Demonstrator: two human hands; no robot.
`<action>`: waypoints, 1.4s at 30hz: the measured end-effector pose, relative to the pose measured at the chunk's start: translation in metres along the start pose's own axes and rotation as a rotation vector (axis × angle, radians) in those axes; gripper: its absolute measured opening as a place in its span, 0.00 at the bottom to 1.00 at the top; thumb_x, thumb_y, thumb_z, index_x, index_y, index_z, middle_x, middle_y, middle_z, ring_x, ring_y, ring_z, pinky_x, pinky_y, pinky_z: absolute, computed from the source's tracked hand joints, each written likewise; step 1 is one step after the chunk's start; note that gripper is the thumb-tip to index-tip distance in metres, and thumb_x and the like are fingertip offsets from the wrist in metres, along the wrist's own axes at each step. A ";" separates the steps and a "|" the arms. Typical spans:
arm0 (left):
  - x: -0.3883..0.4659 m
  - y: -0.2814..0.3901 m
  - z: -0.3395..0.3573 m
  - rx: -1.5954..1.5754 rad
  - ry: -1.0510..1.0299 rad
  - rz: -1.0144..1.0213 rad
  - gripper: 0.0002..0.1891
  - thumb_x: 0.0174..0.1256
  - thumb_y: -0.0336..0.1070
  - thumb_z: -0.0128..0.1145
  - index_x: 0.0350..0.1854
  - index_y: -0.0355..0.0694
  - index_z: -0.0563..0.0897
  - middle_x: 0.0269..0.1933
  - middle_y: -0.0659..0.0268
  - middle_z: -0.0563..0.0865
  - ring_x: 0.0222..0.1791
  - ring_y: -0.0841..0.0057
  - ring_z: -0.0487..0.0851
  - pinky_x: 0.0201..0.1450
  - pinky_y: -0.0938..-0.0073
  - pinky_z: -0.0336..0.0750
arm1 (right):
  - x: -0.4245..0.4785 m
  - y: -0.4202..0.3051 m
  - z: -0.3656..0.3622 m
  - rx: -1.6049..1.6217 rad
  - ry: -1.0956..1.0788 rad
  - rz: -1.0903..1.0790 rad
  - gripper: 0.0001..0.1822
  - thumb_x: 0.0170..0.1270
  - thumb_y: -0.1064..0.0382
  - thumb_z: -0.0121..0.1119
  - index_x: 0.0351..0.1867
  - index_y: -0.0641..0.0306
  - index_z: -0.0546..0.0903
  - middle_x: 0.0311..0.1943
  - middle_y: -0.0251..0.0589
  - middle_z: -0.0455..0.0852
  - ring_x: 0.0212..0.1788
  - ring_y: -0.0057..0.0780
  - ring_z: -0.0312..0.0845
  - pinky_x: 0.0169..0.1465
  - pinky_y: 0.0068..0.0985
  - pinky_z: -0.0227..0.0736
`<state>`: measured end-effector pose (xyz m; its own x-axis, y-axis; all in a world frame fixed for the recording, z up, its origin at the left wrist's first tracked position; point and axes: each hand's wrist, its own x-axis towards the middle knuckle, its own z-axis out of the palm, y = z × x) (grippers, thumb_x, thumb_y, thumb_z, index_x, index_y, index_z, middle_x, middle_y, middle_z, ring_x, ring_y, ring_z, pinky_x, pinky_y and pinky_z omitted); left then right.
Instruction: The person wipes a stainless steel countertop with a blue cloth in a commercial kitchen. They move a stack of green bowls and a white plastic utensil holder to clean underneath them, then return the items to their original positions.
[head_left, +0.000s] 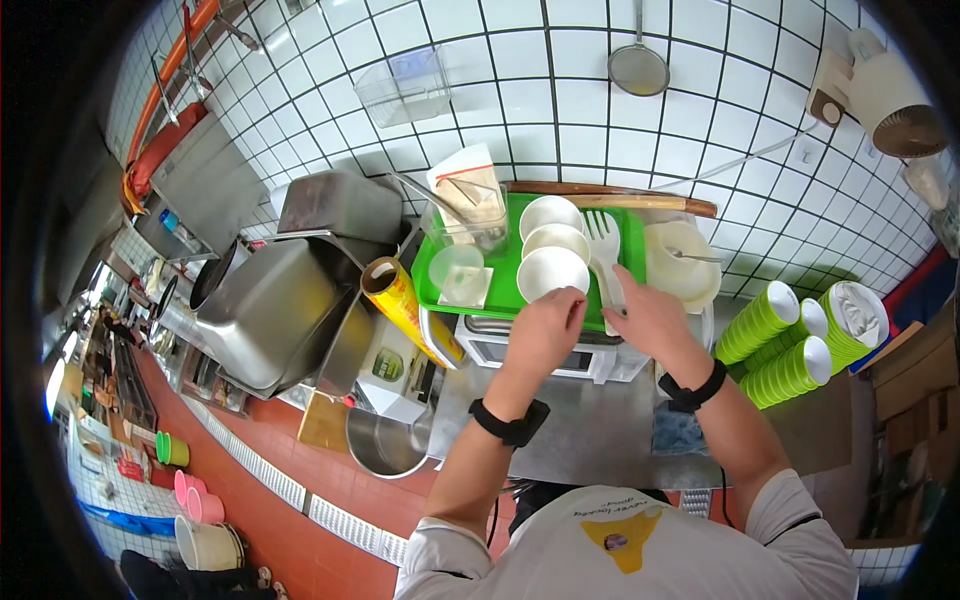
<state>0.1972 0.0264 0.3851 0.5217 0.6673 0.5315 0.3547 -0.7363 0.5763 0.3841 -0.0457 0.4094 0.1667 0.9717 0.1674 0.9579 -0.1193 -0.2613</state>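
Note:
Three small white bowls (553, 274) overlap in a row on a green plastic tray (495, 281). My left hand (546, 330) is at the near rim of the front bowl with its fingertips bunched; whether something small is between them is hidden. Beside the bowls lies a white slotted serving fork (601, 238). Around its handle end, my right hand (651, 313) has thumb and forefinger spread, close to or touching it. The tray also carries a translucent plastic cup (457, 271) and a clear container (495, 225) with a paper packet and a metal utensil.
Under the tray is a white device with a display (600, 363), on a steel counter (585, 427). Stacked green cups (757, 322) stand right; a pale tub (679, 255) holds a spoon. Left are a yellow roll (409, 307) and large steel pans (262, 315). Another person's legs (202, 581) show lower left.

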 end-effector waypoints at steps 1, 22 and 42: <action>0.004 0.005 0.003 -0.009 -0.037 0.030 0.05 0.72 0.30 0.63 0.43 0.35 0.85 0.40 0.50 0.90 0.38 0.50 0.89 0.43 0.56 0.83 | 0.004 0.002 0.000 -0.002 -0.009 -0.006 0.36 0.68 0.49 0.67 0.73 0.61 0.72 0.33 0.51 0.91 0.37 0.55 0.89 0.39 0.48 0.82; -0.006 0.011 0.020 -0.087 -0.054 0.120 0.07 0.65 0.26 0.66 0.44 0.34 0.87 0.45 0.51 0.89 0.43 0.48 0.88 0.47 0.54 0.84 | 0.016 0.022 0.017 0.175 -0.001 -0.046 0.29 0.72 0.45 0.63 0.70 0.55 0.80 0.34 0.52 0.91 0.40 0.56 0.89 0.44 0.50 0.81; -0.094 -0.017 0.018 -0.057 -0.320 -0.192 0.09 0.73 0.39 0.62 0.42 0.39 0.89 0.40 0.54 0.89 0.40 0.49 0.88 0.41 0.51 0.81 | -0.083 -0.022 0.037 0.507 0.215 -0.217 0.04 0.68 0.68 0.71 0.41 0.65 0.88 0.33 0.46 0.90 0.28 0.43 0.84 0.32 0.33 0.76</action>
<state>0.1565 -0.0257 0.3139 0.6689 0.7173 0.1950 0.4305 -0.5877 0.6851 0.3404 -0.1163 0.3663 0.0742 0.8935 0.4430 0.7526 0.2413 -0.6127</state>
